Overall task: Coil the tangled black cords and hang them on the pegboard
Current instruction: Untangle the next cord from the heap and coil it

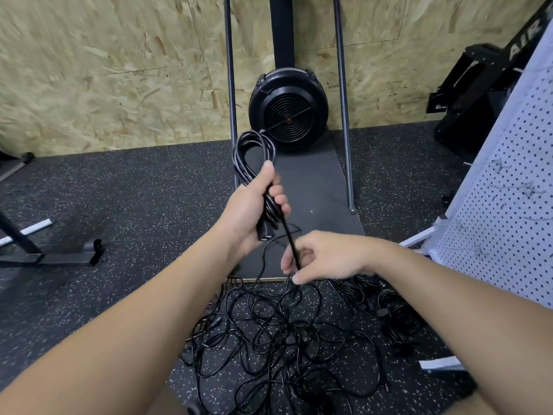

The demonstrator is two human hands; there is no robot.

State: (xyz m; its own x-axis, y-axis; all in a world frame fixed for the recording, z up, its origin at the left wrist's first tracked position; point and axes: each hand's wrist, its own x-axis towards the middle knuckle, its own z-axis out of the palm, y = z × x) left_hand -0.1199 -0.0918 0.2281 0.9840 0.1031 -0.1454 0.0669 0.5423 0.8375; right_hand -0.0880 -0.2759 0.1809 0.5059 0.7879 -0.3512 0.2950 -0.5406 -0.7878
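While left hand (254,209) grips the coiled cord (250,157), right hand (324,257) pinches its loose strand (291,244) above the tangled pile (269,333); pegboard (505,205) at floor's right edge.

A half-wound coil of glossy black cord (250,157) stands upright, its loops bunched low and one strand running taut down to a tangled heap of thin black cords (269,330) on the speckled floor. A white perforated metal pegboard (502,205) leans at right.
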